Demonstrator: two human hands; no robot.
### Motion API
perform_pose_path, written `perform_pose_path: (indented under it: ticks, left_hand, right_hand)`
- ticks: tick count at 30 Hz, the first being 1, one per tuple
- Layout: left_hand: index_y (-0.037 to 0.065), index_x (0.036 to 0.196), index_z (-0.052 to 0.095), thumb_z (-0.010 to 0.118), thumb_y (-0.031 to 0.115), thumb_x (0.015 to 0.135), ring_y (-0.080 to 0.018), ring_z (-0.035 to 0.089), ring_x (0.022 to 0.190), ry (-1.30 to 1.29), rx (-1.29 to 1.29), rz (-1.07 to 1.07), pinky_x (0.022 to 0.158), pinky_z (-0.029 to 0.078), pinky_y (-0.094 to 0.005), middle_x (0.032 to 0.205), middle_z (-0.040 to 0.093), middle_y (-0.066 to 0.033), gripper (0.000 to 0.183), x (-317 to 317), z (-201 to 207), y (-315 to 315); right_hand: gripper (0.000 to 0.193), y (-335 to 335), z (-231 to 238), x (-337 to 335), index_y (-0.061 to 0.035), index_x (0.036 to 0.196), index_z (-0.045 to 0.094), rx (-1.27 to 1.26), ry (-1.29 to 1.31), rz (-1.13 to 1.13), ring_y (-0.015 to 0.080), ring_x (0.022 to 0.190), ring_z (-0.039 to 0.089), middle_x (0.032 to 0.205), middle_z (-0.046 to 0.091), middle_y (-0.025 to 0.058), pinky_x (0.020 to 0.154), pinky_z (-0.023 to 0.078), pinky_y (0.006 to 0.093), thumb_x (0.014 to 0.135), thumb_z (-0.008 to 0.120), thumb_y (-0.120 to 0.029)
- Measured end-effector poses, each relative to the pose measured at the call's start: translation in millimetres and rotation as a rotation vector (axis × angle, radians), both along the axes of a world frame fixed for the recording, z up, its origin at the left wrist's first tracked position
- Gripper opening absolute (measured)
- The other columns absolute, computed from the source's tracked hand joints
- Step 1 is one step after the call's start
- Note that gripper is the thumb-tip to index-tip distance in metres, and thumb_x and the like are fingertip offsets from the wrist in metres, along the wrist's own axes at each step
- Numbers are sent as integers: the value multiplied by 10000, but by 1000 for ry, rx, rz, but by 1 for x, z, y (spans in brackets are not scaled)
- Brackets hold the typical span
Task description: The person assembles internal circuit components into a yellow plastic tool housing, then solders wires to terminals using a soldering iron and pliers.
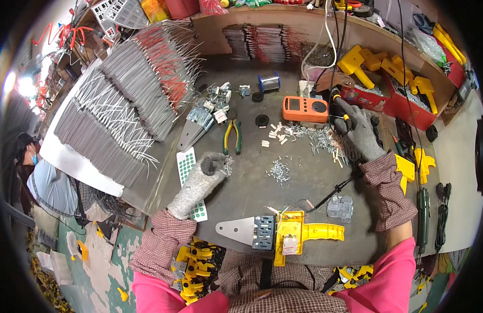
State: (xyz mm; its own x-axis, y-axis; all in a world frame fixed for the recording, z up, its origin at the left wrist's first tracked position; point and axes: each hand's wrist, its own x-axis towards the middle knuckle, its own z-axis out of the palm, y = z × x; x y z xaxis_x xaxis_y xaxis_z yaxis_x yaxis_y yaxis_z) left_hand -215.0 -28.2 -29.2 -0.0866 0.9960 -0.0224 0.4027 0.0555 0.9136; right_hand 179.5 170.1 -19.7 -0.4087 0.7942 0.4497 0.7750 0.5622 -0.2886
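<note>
- The bench [314, 182] is lying crowded along its far and left edges, with open grey surface showing only in the middle, between the two hands.
- Stacks of grey plates with wires [132, 83] are filling the left side, and yellow plastic casings [377, 65] are sitting in red bins along the right rim.
- The left hand [213, 164], gloved, is curling closed over a small heap of metal bits [228, 164] near the green-handled pliers [232, 136].
- The right hand [356, 130], gloved, is gripping a black-handled soldering iron [339, 107] just beside the orange meter [305, 108].
- A yellow casing with a metal plate [283, 232] is lying at the near edge, well apart from both hands.
- Loose screws [279, 171] are lying scattered between the hands.
</note>
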Motion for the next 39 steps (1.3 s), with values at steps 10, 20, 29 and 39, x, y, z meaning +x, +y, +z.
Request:
perform_pose_path:
  ticks: [10, 20, 29, 39]
  left_hand:
    - [-5, 1090, 634, 687, 80, 891, -120, 611, 884, -73, 90, -21, 820, 498, -277, 933, 656, -41, 223, 35, -10, 2]
    - [-32, 1174, 614, 671, 110, 892, -49, 497, 606, -128, -189, 36, 547, 410, -206, 853, 636, -26, 321, 49, 2, -7]
    - [57, 1073, 624, 631, 159, 956, -111, 579, 993, -366, 138, 34, 933, 457, -273, 1047, 648, -40, 155, 60, 19, 4]
    - [47, 1132, 522, 581, 401, 993, -67, 514, 765, -318, 711, -269, 673, 467, -250, 888, 537, 0, 385, 87, 72, 19]
  right_hand:
    - [317, 11, -18, -8, -83, 1173, 596, 84, 538, 66, 244, 1086, 583, 1122, 608, 116, 948, 468, 342, 878, 635, 27]
    - [246, -119, 41, 40, -8, 1169, 587, 202, 636, 13, 192, 1105, 580, 1173, 575, 66, 975, 454, 315, 925, 598, 16]
    - [364, -190, 6, 40, -48, 1270, 489, 75, 1083, -106, 106, 842, 538, 1007, 567, 58, 744, 444, 259, 982, 586, -249]
    - [464, -230, -16, 17, -23, 1282, 431, -6, 1390, -120, 127, 666, 576, 771, 613, 63, 599, 445, 221, 986, 556, -358]
